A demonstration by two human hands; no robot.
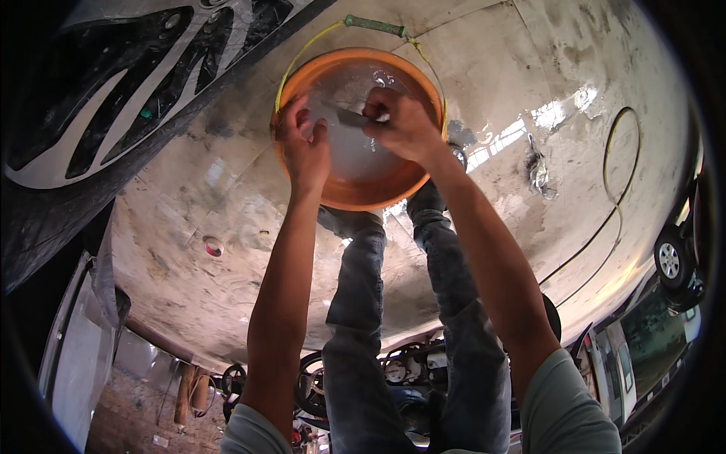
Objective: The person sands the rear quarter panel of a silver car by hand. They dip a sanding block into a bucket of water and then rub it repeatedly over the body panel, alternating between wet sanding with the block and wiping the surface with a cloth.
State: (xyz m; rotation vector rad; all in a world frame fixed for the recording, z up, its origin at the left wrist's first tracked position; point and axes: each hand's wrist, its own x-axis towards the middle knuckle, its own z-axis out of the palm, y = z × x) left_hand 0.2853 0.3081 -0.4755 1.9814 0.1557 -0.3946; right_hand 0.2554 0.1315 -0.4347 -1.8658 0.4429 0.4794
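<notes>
An orange bucket (361, 198) of cloudy greyish water (352, 155) stands on the floor in front of my feet. My right hand (401, 125) is over the water, its fingers closed on a thin, flat, dark grey piece (350, 118) that points left; whether it is sandpaper or a scraper I cannot tell. At the left side of the bucket, my left hand (304, 144) has its thumb and curled fingers apart, with nothing visible between them. The bucket's yellow wire handle has a green grip (375, 26) and lies toward the far side.
A car wheel (128, 98) partly draped in dark plastic is at the upper left. On the stained floor (484, 60) lie a roll of tape (213, 246), a crumpled clear wrapper (538, 168) and a looping hose (605, 166). Vehicles (669, 257) stand at the right.
</notes>
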